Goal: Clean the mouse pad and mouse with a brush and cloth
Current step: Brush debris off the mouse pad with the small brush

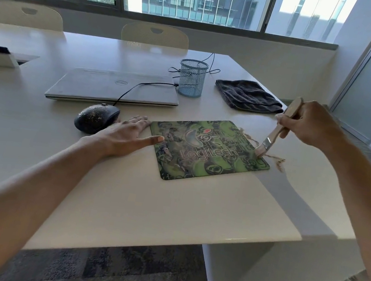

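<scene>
A green patterned mouse pad (202, 152) lies flat on the white table (124, 191). My right hand (312, 123) grips a wooden-handled brush (277, 130), whose bristles touch the pad's right edge. Brown dust (277, 161) lies in a line along that edge and on the table beside it. My left hand (127, 135) rests flat and open at the pad's left edge, thumb on the pad. A black wired mouse (96, 117), speckled with dust, sits just left of that hand. A dark grey cloth (249, 95) lies folded at the back right.
A closed silver laptop (115, 89) lies behind the mouse. A blue mesh pen cup (192, 77) stands beside it, with black cable around it. The table's right edge and corner are close to the pad. Two chairs stand at the far side.
</scene>
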The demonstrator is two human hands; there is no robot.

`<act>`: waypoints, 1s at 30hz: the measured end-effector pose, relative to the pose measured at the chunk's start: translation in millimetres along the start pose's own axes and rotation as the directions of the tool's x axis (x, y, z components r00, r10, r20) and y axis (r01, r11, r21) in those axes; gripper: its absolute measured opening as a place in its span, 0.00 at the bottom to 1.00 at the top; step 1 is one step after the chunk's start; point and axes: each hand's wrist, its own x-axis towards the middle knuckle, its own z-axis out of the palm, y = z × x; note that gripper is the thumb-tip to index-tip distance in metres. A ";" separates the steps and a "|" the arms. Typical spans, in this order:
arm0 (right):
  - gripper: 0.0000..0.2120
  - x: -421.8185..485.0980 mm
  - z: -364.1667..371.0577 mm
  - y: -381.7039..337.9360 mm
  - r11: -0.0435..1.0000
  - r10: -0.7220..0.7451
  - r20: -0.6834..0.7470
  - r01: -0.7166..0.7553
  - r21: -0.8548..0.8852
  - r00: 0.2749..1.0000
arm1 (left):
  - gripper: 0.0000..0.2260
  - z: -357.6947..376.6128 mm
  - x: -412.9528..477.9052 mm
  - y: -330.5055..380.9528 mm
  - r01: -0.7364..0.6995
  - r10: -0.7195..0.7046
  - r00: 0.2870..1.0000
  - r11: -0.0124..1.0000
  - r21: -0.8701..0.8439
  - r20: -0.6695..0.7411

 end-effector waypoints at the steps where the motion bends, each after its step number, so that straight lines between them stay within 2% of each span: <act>1: 0.17 -0.8 -1.0 -3.8 0.999 -0.009 -0.024 0.008 -0.053 1.000 | 0.35 -0.3 -0.3 0.3 -0.003 0.003 1.000 1.000 0.005 0.006; 3: 0.17 -4.3 -1.3 -15.2 0.991 -0.054 -0.075 0.044 -0.130 0.996 | 0.38 -2.3 -0.7 1.1 -0.016 0.016 1.000 0.999 0.031 0.007; 5: 0.16 -8.1 2.1 -30.6 0.988 -0.121 -0.110 0.108 -0.114 0.987 | 0.42 -4.4 -1.0 1.2 -0.028 0.029 0.999 0.997 0.077 -0.013; 10: 0.11 -12.8 21.0 -69.3 0.943 -0.235 0.039 0.218 0.251 0.971 | 0.44 -2.7 -0.9 0.4 -0.033 0.035 0.999 0.994 0.102 -0.016; 14: 0.09 -15.8 41.1 -83.9 0.881 -0.224 0.116 0.150 0.449 0.968 | 0.44 -2.9 -0.1 -1.1 -0.039 0.042 0.999 0.994 0.098 -0.026; 18: 0.10 -12.8 46.6 -71.3 0.890 -0.169 0.157 0.082 0.449 0.973 | 0.44 -2.2 1.2 0.0 -0.035 0.038 0.999 0.994 0.104 -0.028; 24: 0.12 2.0 33.2 -27.3 0.956 -0.059 0.127 0.019 0.293 0.990 | 0.44 -2.9 0.6 -0.8 -0.045 0.049 0.998 0.994 0.104 -0.034; 30: 0.12 10.3 16.5 11.4 0.979 0.051 0.078 -0.065 0.194 0.996 | 0.44 -2.2 0.9 -0.6 -0.042 0.045 0.999 0.994 0.105 -0.029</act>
